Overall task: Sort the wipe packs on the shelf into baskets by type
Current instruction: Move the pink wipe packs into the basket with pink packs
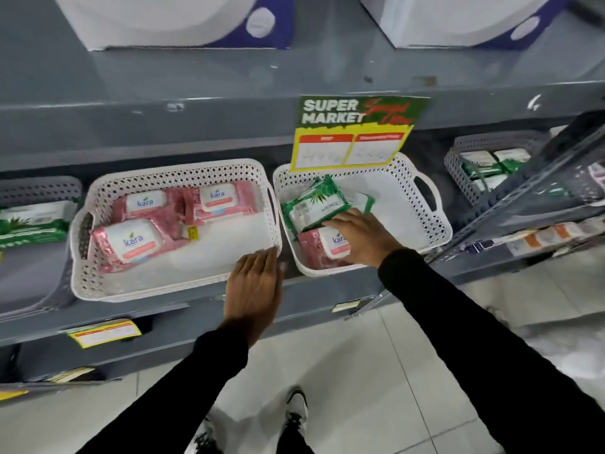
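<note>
Two white perforated baskets stand side by side on the grey shelf. The left basket (98, 283) holds three pink Kara wipe packs (134, 240). The right basket (422, 191) holds a green wipe pack (311, 206) with another green pack partly under it, and one pink Kara pack (314, 249) at its front. My right hand (360, 237) lies on that pink pack with its fingers curled over the white lid, touching the green pack's edge. My left hand (253, 286) rests flat on the front right rim of the left basket, holding nothing.
A grey basket (465, 168) with green packs stands at the right, and another grey basket (36, 191) with a green pack at the left. A Super Market price sign (353, 132) hangs over the right basket's back rim. White boxes sit on the shelf above. Tiled floor lies below.
</note>
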The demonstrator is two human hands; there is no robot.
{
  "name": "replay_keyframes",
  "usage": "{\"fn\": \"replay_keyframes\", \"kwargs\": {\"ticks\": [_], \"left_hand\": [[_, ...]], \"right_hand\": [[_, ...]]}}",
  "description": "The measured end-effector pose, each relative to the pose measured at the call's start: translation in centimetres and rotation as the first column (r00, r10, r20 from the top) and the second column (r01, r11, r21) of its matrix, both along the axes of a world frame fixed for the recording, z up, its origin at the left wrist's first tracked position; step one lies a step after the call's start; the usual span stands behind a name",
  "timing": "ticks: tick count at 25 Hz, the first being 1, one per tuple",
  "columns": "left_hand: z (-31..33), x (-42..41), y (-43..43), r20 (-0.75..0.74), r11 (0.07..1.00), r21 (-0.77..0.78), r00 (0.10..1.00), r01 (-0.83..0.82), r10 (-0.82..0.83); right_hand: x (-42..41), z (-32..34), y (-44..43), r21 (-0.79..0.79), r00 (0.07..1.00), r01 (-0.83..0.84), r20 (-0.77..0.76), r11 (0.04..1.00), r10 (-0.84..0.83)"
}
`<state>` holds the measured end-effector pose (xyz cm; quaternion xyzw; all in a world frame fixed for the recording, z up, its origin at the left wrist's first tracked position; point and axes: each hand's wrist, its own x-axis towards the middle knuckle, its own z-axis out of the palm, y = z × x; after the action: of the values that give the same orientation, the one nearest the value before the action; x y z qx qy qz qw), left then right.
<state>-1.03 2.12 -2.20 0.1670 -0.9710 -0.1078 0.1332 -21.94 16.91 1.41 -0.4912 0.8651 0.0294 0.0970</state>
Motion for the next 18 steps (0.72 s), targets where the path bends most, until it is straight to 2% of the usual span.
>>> {"fn": "replay_keyframes", "kwargs": {"ticks": [2, 8, 14, 18], "left_hand": [[-0.1, 0.0, 0.0, -0.004, 1.000, -0.029, 1.000, 0.002, -0.002], [0.7, 2.2, -2.8, -0.019, 1.000, -0.022, 1.000, 0.011, -0.012], [0.9, 9.3, -9.2, -0.026, 0.987, -0.035, 0.987, -0.160, 0.159], [0.3, 13.6, -12.4, -0.021, 0.980, -0.067, 0.982, -0.188, 0.187]], "right_hand": [[-0.1, -0.2, 0.3, -0.029, 1.000, 0.013, 0.004, 0.999, -0.013], [1.0, 3.5, 0.1, -0.278, 0.981, 0.160, 0.148, 0.947, -0.122], [5.9, 6.7, -8.8, -0.447, 0.997, 0.011, 0.074, 0.895, 0.025], [9.5, 4.9, -16.4, -0.365, 0.992, -0.091, 0.046, 0.927, 0.116]]}}
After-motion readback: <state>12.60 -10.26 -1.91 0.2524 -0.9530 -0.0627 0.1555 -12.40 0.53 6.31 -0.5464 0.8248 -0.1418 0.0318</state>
